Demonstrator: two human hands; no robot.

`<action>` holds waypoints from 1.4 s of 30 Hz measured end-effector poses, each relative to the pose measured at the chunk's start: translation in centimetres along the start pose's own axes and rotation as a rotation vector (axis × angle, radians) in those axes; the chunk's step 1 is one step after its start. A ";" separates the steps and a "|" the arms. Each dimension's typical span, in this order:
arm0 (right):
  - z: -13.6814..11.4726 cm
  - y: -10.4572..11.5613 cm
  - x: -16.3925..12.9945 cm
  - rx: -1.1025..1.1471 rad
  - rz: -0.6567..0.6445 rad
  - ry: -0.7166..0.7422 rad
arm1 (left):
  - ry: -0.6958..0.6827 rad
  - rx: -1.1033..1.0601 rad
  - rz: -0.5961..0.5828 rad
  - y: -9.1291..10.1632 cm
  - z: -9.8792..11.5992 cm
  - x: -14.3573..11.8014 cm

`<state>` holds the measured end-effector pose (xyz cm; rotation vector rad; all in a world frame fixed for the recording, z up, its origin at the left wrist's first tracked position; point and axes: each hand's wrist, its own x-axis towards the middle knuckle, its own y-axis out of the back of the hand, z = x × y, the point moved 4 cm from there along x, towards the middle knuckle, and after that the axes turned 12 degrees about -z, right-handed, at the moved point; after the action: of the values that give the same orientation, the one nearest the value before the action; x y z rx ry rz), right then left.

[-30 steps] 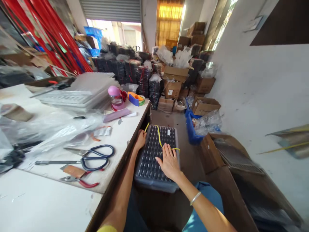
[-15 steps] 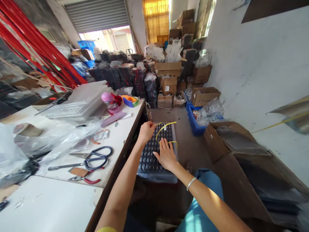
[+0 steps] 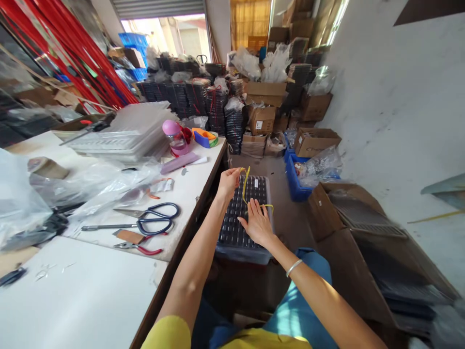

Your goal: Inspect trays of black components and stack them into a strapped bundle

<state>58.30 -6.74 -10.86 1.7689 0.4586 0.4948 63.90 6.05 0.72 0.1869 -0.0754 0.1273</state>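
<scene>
A stack of black gridded trays with clear plastic around its lower part stands beside the table, a small white label on its top. Over it runs a thin yellow strap. My left hand is closed in a pinch on the strap at the far left of the stack, slightly raised. Flat on the top tray lies my right hand, fingers stretched out, with the strap passing by its fingertips and off the right edge.
On the white table at left lie scissors, red-handled pliers, a tape dispenser and clear trays. Right of me stand an open cardboard box and a blue crate. Stacked black trays fill the back.
The strap's loose end has swung up and left, near my left hand, which has lifted slightly. My right hand stays flat on the trays. The whole view has shifted.
</scene>
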 end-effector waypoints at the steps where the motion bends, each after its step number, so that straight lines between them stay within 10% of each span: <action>1: 0.0 0.0 0.0 0.003 0.008 0.004 | 0.005 0.045 0.006 -0.1 -0.5 -0.5; 12: 3.6 3.6 0.2 0.249 0.185 0.021 | 0.103 0.872 -0.054 -4.7 -8.0 -7.9; 23: 13.1 22.5 0.0 0.382 0.457 -0.103 | -0.083 1.099 -0.067 -5.4 -8.0 -8.1; 26: 12.9 20.1 0.3 0.454 0.361 -0.206 | -0.090 1.076 -0.067 -5.6 -8.3 -7.8; 34: 4.4 3.6 5.2 0.823 -0.195 -0.325 | -0.098 0.924 -0.025 -4.3 -8.3 -7.5; 42: 0.9 3.7 8.2 0.919 -0.058 -0.289 | -0.103 0.828 0.002 -3.9 -8.4 -7.7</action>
<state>65.86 -3.88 -6.75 2.6433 0.5760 -0.0575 57.36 2.90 -8.88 1.0207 -0.1225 0.1457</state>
